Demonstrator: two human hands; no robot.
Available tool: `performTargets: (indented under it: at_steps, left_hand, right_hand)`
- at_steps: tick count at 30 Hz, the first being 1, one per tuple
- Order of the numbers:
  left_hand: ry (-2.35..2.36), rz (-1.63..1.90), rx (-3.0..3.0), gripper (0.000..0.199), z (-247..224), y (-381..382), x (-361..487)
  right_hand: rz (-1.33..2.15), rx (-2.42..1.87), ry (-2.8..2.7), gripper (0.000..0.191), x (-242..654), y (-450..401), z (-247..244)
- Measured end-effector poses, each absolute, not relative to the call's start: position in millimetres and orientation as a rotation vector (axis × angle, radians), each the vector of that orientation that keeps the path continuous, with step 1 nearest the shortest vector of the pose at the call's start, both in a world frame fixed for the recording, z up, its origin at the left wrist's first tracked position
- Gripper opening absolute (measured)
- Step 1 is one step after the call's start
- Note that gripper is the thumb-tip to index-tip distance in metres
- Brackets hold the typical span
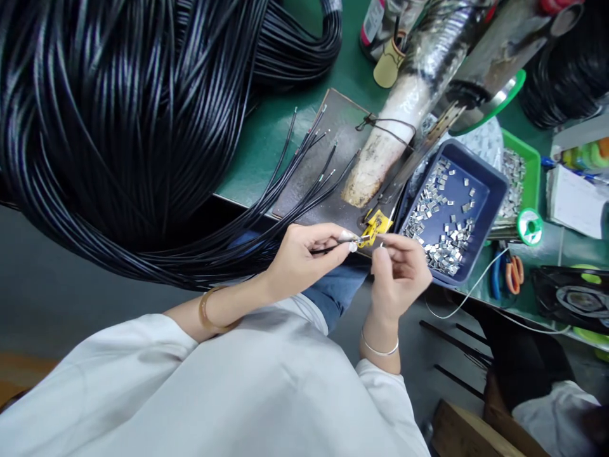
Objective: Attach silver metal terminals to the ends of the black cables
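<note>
My left hand pinches a black cable close to its end, with the thumb and forefinger pressed together. A pale wrap covers one fingertip. Just beyond that cable end is a yellow holder at the table edge, and a thin silvery strand runs down to it. My right hand is closed in a pinch to the right of the holder. A tiny pale bit shows at its fingertips, too small to name. Other loose black cable ends with stripped tips lie over a dark board.
A large bundle of black cable covers the left. At right, a blue tray and a green tray hold small metal clips. A wrapped duct overhangs the board. Pliers, a fan and another person's sleeve appear farther right.
</note>
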State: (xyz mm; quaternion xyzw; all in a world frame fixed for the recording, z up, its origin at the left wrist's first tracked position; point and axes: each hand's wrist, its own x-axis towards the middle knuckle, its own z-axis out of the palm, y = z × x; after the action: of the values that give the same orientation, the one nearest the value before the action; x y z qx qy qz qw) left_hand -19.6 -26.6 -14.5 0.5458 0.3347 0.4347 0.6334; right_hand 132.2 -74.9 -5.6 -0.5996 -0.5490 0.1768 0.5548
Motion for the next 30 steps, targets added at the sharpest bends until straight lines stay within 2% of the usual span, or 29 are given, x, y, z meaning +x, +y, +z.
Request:
performTargets:
  at_steps: [2,4,10,25,30]
  left_hand:
    - [0.777,0.971,1.139,0.012,-11.8,-21.4,-18.5]
    - [0.788,0.938,1.065,0.015,-8.9,-15.9,-17.4]
    - [0.773,0.926,1.018,0.012,-3.7,-7.7,-12.1]
    - [0.804,1.008,1.074,0.005,-4.5,-3.4,-3.2]
    - [0.793,0.941,1.05,0.01,-5.4,-2.7,-6.8]
  right_hand:
    - [0.258,-1.335,-1.236,0.022,131.5,-75.9,-7.1]
    - [0.169,-1.281,-1.219,0.029,131.0,-76.4,-9.6]
    - [-0.011,-1.391,-1.487,0.018,129.8,-72.9,-19.3]
    - [-0.075,-1.357,-1.466,0.019,127.5,-61.7,-17.1]
    - [0.009,-1.284,-1.446,0.02,125.1,-62.7,-23.0]
